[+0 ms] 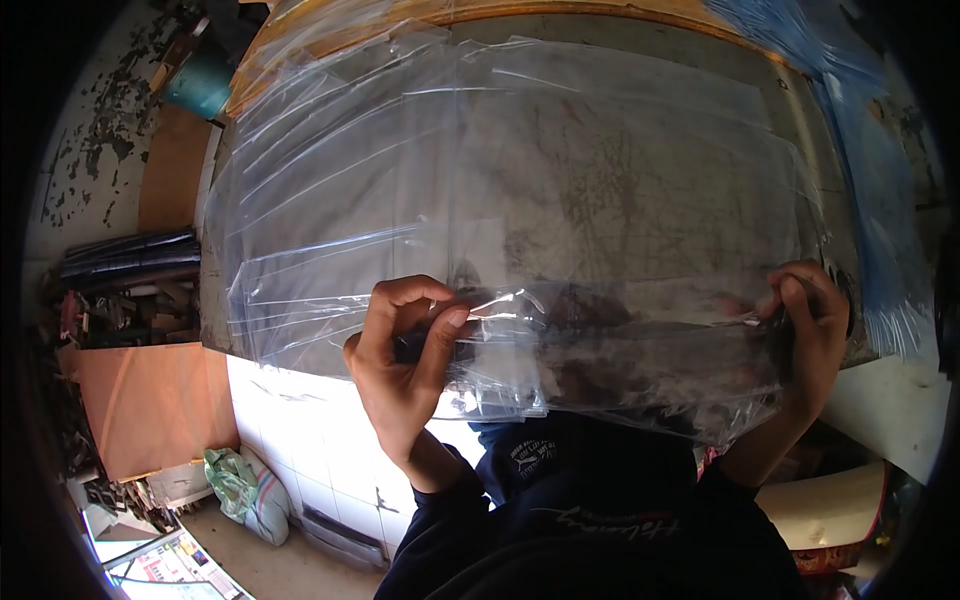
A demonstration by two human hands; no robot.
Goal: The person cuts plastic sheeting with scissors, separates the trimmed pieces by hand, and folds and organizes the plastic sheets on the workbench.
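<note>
Clear plastic sheets (330, 170) lie in overlapping layers on a dark, worn table (650, 65). At the near side, a clear plastic sheet (640, 350) stretches between my two hands. My left hand (405, 350) pinches its left part between thumb and index finger, with the other fingers curled. The right end of the sheet is pinched in my right hand (810, 310), whose fingers are bent over the edge. Below my hands the near edge of the sheet hangs wrinkled in front of my dark top.
Bluish plastic (880, 200) hangs at the table's right side. On the left are a dark roll (130, 260), an orange-brown board (155, 405) and a teal container (200, 80). A white sack (268, 505) with green plastic (230, 480) rests on the floor.
</note>
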